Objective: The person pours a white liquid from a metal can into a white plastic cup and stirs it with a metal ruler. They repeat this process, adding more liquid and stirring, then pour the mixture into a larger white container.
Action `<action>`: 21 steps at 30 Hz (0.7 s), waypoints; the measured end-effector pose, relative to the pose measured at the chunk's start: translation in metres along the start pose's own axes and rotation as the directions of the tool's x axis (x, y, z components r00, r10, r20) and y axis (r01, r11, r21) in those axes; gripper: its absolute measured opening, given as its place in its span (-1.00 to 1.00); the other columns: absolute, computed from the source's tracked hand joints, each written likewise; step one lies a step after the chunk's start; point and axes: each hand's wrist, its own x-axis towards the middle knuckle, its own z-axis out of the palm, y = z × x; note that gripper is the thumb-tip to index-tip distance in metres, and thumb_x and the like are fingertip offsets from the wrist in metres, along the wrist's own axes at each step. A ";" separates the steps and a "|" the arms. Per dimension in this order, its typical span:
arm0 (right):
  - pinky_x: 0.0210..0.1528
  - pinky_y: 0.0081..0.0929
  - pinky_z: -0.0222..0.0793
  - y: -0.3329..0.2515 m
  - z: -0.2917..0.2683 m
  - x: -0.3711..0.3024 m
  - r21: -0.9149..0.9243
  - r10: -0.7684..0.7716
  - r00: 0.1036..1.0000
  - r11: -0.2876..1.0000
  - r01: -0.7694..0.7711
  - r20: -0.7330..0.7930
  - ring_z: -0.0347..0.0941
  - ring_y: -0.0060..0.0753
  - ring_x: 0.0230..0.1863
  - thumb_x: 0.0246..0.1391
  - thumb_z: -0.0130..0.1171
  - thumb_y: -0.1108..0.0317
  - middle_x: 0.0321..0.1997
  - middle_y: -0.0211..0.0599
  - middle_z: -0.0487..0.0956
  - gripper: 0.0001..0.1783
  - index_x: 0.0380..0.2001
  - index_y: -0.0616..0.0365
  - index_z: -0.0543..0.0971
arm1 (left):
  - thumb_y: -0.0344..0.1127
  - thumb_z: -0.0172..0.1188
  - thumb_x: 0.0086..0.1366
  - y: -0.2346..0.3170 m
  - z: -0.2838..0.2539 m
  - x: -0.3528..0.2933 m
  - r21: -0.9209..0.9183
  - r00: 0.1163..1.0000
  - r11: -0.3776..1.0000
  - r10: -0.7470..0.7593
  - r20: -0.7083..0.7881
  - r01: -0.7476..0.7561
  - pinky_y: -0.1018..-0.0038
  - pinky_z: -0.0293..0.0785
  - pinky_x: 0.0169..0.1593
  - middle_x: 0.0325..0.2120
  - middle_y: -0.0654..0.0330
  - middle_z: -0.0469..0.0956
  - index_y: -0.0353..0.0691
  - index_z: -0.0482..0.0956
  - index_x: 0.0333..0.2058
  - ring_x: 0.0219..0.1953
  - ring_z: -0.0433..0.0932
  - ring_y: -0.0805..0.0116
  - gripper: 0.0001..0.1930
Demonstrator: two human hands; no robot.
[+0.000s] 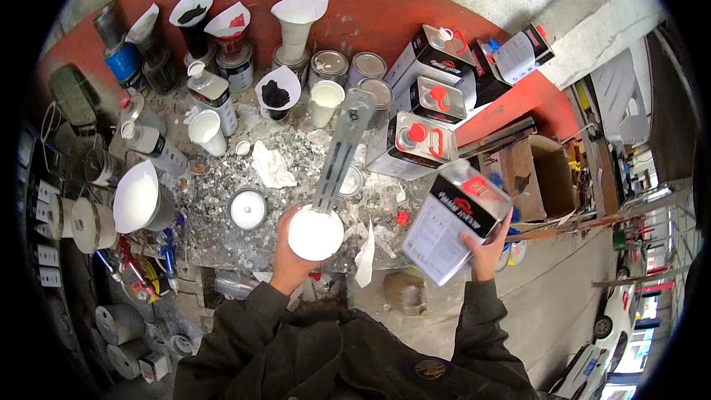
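Note:
My left hand (287, 265) is wrapped round a cup of white paint (315, 234) at the near edge of the bench. A flat metal mixing stick (344, 150) with slots stands in the cup and leans away from me. My right hand (485, 253) grips a rectangular metal can (450, 226) by its side, to the right of the cup. The can is tilted, its red handle on top, and its spout looks uncapped. A small red cap (403, 218) lies on the bench between the cup and the can.
The paint-spattered bench (215, 200) carries an opened white tin (247, 209), crumpled tissue (272, 166) and a white cup (207, 132). Paint tins and cups with paper strainers (296, 9) line the back. More rectangular cans (415, 142) stand right; spray guns (137, 263) hang left.

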 end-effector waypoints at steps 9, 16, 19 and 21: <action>0.48 -0.17 -0.02 0.103 0.000 0.029 -0.249 -0.254 0.848 0.957 0.151 -0.465 0.05 -0.08 0.45 -0.25 0.62 0.50 0.49 0.06 0.02 0.38 0.49 0.27 -0.16 | -0.44 0.64 -0.16 0.017 -0.016 0.001 -0.094 0.989 0.985 -0.139 0.059 0.144 0.32 0.38 0.28 0.19 0.06 0.41 -0.25 0.12 0.36 0.22 0.43 0.24 0.11; 0.45 -0.15 0.07 0.134 -0.015 -0.010 -0.163 -0.169 0.909 0.980 0.114 -0.382 0.09 -0.13 0.43 -0.09 0.53 0.48 0.49 0.03 0.05 0.26 0.50 0.19 -0.15 | -0.43 0.64 -0.17 0.010 -0.015 -0.002 -0.053 0.993 0.992 -0.109 0.041 0.111 0.28 0.36 0.31 0.23 0.07 0.35 -0.25 0.15 0.34 0.25 0.40 0.22 0.10; 0.43 -0.21 0.09 0.061 -0.015 -0.024 -0.355 -0.181 0.895 0.934 0.028 -0.408 0.11 -0.14 0.44 -0.03 0.50 0.45 0.47 -0.03 0.14 0.17 0.50 0.17 -0.06 | -0.42 0.64 -0.16 0.001 -0.013 -0.003 -0.041 0.996 0.996 -0.084 0.033 0.085 0.28 0.38 0.29 0.21 0.07 0.38 -0.26 0.19 0.32 0.23 0.42 0.22 0.06; 0.34 -0.29 0.22 0.008 -0.007 -0.032 -0.546 -0.434 0.796 0.822 0.159 -0.422 0.27 -0.22 0.37 0.01 0.44 0.43 0.38 -0.12 0.32 0.04 0.48 0.14 0.08 | -0.40 0.65 -0.13 0.013 -0.010 -0.003 -0.004 1.000 1.000 0.011 0.014 -0.011 0.29 0.45 0.24 0.13 0.07 0.49 -0.30 0.24 0.29 0.18 0.49 0.25 0.00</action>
